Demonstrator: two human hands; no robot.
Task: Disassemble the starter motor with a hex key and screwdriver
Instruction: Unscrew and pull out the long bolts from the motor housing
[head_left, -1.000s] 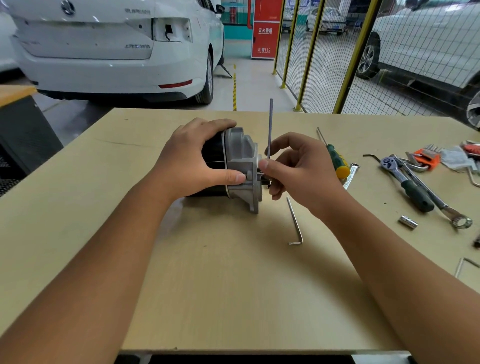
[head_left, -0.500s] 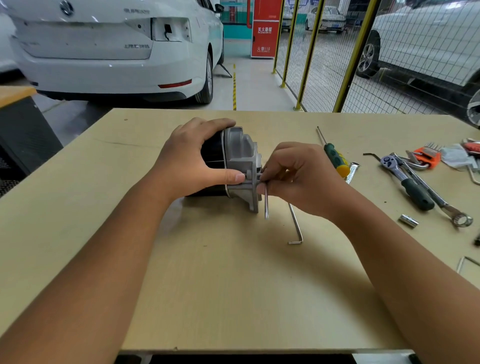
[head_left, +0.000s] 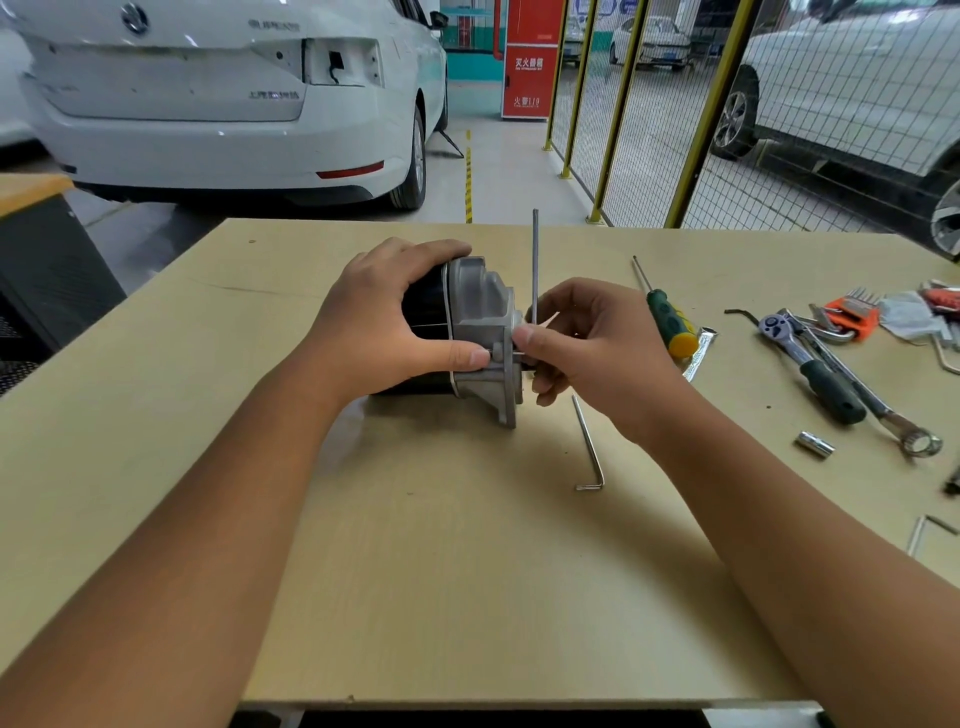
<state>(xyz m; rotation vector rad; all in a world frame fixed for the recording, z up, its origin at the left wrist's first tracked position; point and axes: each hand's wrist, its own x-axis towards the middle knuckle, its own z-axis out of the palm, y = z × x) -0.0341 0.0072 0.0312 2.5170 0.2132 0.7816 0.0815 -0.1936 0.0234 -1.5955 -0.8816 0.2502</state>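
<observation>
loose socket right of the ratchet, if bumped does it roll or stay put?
The socket is a small smooth metal cylinder lying on its side on the flat table, so it would probably roll. Nothing touches it to block it. Likely stiff and dense for its size.

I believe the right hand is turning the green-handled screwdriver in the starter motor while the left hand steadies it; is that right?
Not quite: in the head view the right hand pinches a hex key at the starter motor. The green-handled screwdriver lies on the table. The left hand does steady it.
</observation>
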